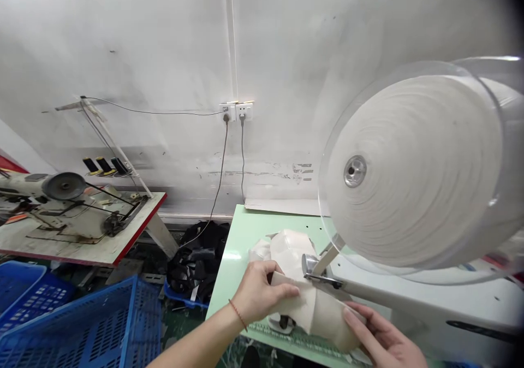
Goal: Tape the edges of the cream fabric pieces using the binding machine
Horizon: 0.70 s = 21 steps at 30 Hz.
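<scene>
A cream-coloured piece of fabric [327, 313] stretches between my two hands at the front of the light green table [237, 242]. My left hand [262, 291] pinches its left end, thumb on top. At the right end, my right hand [380, 335] grips the edge between thumb and fingers. Just behind the fabric is a metal guide [310, 265] on the pale machine arm [376, 289]. More cream fabric [290, 248] lies bunched behind my left hand. A small part of the machine shows beneath the held piece, mostly covered.
A large roll of white tape [413, 171] between clear discs overhangs the right side. At left stand another sewing machine [77, 209] on its table, blue crates [82, 324] and a heap of black material [196, 259]. Cords hang from wall sockets [236, 111].
</scene>
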Each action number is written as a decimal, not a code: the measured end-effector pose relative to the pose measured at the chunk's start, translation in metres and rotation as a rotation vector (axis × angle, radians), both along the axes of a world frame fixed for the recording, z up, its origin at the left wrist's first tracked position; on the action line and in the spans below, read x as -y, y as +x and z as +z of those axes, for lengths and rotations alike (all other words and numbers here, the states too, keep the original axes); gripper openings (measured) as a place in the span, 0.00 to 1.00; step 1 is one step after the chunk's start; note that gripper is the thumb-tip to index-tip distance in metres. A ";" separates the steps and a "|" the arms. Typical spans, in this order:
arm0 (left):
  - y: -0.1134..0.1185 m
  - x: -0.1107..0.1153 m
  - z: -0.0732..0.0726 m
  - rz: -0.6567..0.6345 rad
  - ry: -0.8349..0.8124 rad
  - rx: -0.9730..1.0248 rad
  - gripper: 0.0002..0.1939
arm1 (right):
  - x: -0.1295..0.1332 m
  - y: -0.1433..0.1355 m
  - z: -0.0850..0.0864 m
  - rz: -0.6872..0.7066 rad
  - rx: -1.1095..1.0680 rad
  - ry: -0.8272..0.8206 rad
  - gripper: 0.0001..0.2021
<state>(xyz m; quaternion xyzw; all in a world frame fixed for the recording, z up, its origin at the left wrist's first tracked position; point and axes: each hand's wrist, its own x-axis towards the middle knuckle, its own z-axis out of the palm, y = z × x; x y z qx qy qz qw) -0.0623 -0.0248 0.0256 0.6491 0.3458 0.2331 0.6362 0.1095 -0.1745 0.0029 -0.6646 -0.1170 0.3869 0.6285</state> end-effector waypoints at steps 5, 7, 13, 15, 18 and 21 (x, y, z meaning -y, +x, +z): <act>0.013 -0.009 -0.021 -0.089 -0.299 0.171 0.24 | -0.025 -0.012 -0.002 -0.159 -0.260 0.138 0.30; 0.013 -0.009 -0.025 -0.096 -0.374 0.193 0.25 | -0.027 -0.012 -0.001 -0.157 -0.336 0.157 0.31; 0.018 -0.010 -0.030 -0.069 -0.464 0.223 0.28 | -0.034 0.004 -0.012 -0.160 -0.389 0.197 0.21; 0.025 -0.012 -0.032 -0.017 -0.507 0.229 0.30 | -0.043 0.010 -0.019 -0.171 -0.411 0.223 0.18; 0.034 -0.012 -0.033 0.083 -0.551 0.203 0.32 | -0.056 0.008 -0.025 -0.192 -0.453 0.222 0.16; 0.030 -0.004 -0.036 0.088 -0.547 0.180 0.33 | -0.053 -0.004 -0.029 -0.190 -0.482 0.229 0.13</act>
